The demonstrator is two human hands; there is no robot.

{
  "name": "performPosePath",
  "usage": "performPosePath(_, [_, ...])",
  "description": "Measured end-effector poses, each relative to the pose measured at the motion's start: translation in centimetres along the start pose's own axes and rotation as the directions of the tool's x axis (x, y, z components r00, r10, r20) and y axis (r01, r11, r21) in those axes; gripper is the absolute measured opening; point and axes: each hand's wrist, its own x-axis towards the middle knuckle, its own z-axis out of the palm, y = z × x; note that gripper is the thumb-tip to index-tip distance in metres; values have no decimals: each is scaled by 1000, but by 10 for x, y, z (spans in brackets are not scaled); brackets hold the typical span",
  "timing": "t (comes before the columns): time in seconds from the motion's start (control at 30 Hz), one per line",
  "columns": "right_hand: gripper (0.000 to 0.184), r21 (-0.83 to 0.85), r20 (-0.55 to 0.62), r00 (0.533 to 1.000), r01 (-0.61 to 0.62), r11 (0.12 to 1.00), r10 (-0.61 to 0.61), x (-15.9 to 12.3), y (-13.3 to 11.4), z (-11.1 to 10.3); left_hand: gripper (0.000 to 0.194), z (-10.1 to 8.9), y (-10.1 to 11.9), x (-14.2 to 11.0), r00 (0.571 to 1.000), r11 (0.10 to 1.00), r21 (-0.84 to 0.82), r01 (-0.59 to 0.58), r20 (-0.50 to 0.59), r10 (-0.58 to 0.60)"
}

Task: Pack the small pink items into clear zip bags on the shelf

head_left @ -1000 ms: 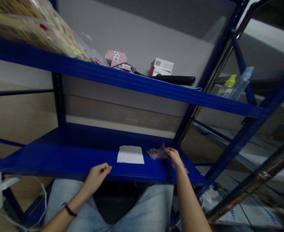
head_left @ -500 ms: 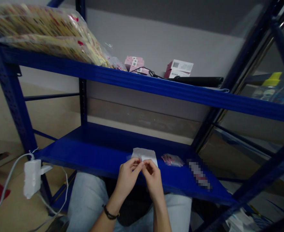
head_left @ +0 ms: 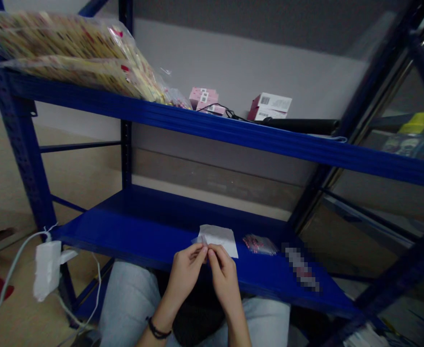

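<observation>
My left hand (head_left: 185, 272) and my right hand (head_left: 223, 274) meet over the front edge of the lower blue shelf (head_left: 132, 231). Both pinch a small clear plastic piece (head_left: 200, 239) between fingertips; it is too small to name surely. Just behind my fingers a white paper sheet (head_left: 219, 237) lies flat on the shelf. To its right rests a small clear bag of pink bits (head_left: 258, 244). My left wrist wears a dark band.
The upper blue shelf (head_left: 233, 135) carries large clear bags of printed packets (head_left: 74, 53), pink boxes (head_left: 205, 99), a white-and-red box (head_left: 271, 106) and a black cylinder (head_left: 300, 125). A white power adapter with cables (head_left: 46, 270) hangs at the left. Blue uprights stand at left and right.
A second ago my hands were apart, the right at the pink bag. They came together in front of the paper and now pinch the clear piece; the view swung left.
</observation>
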Motion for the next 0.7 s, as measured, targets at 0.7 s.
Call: performPosePath(0.7, [33, 235, 110, 975, -214, 948, 193, -4, 14, -14, 24, -2, 5, 0, 979, 998, 22, 61, 195, -64])
